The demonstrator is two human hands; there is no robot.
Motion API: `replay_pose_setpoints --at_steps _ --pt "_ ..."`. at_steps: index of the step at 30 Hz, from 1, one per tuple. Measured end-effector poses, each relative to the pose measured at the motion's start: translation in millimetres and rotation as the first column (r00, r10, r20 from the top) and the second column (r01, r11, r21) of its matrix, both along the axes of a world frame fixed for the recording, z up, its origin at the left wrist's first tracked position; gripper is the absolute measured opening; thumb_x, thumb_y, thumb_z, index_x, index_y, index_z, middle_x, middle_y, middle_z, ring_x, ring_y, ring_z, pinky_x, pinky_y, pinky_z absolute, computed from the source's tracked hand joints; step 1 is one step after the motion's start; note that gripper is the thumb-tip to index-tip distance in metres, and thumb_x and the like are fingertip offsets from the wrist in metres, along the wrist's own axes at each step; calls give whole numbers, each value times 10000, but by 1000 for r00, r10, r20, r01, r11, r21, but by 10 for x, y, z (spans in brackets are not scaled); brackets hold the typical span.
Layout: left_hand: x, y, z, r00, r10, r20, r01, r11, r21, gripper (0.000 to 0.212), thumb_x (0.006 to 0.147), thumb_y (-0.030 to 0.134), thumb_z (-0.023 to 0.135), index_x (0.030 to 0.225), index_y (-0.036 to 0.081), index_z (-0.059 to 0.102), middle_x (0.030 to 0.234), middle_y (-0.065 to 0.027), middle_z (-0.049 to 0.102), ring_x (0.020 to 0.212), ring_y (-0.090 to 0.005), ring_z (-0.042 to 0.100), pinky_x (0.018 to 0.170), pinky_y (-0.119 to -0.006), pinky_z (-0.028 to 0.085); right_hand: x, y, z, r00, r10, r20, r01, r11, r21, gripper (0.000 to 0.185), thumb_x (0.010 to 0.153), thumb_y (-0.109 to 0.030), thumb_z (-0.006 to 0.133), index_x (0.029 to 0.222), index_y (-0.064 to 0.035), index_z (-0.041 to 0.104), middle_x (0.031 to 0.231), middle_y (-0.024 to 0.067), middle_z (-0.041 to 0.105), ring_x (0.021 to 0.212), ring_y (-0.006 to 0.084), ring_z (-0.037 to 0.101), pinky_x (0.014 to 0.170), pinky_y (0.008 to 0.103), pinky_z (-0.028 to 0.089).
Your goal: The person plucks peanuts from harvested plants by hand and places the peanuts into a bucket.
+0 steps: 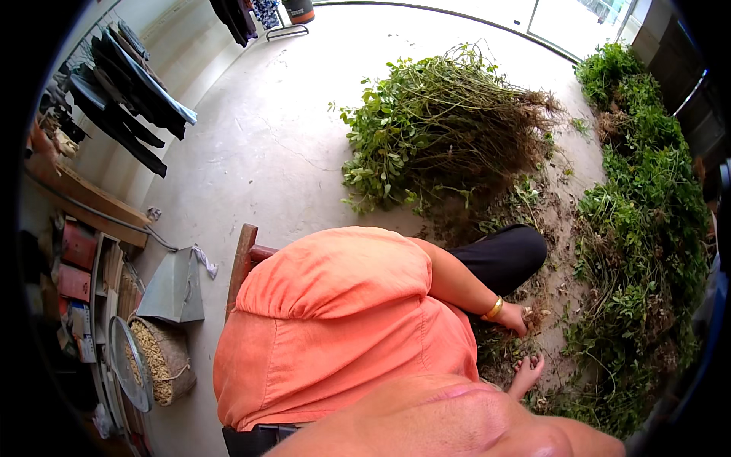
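Note:
My left hand (512,320), with a gold-coloured bracelet at the wrist, is closed on a clump of brown roots (534,321) with pale pods, apparently peanuts. Just below it in the picture, my right hand (527,374) has its fingers partly curled; small dark spots show by the fingertips, and whether it holds anything is unclear. Under and beside both hands lie loose leaves, stems and soil. A large heap of uprooted leafy plants (440,131) rests on the floor beyond my bent knee, its roots towards the right. Another long green plant heap (634,228) lies along the right side.
Wooden seat parts (243,257) show behind my orange clothing. At the lower left stand a sack of pods (180,357), a round clear lid-like disc (130,363) and a grey metal scoop-like container (177,288). Clothes (123,97) hang along the left wall. A bucket (299,10) stands at the top.

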State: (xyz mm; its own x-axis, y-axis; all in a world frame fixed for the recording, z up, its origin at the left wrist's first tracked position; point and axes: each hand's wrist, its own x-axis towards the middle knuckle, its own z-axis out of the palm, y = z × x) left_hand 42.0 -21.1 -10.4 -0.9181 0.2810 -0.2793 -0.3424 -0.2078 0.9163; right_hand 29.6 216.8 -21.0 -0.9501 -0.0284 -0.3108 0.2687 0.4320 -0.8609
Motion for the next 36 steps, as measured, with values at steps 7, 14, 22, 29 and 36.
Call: replay_pose_setpoints --at_steps 7,14,22,29,36 --pt "40 -48 111 999 -1 -53 -1 999 -33 234 695 140 725 903 56 659 760 -53 648 611 -156 595 528 -310 495 33 1 -57 999 41 -15 -40 997 62 407 869 -27 573 1268 -42 493 1129 86 535 670 114 545 539 250 448" --pt "70 -62 124 1000 -18 13 19 998 -64 255 698 152 716 927 68 641 727 -44 625 558 -146 569 501 -304 476 37 -13 -94 992 123 -9 -121 982 142 372 878 -48 561 1246 -59 511 1096 83 556 699 118 555 562 250 461" --pt "29 72 97 997 -52 -56 53 998 18 283 681 141 739 936 83 631 766 -23 623 633 -143 583 535 -306 488 45 124 -180 995 98 10 -98 984 149 366 845 -44 608 1205 -44 546 1125 88 557 702 143 578 562 272 470" --pt "-91 -260 174 991 -51 123 54 998 -22 179 769 167 683 924 127 603 626 10 555 428 -104 492 372 -249 382 -48 13 -115 857 370 -358 -189 873 449 369 764 -85 651 1119 -4 588 1064 155 588 897 271 598 787 362 492" --pt "-44 -357 342 962 44 271 -57 998 41 93 790 168 678 798 88 632 686 -13 610 534 -124 557 503 -282 472 42 -210 409 922 317 -221 -210 890 404 384 812 -183 632 1161 -29 589 1163 164 582 1110 316 554 934 405 441"
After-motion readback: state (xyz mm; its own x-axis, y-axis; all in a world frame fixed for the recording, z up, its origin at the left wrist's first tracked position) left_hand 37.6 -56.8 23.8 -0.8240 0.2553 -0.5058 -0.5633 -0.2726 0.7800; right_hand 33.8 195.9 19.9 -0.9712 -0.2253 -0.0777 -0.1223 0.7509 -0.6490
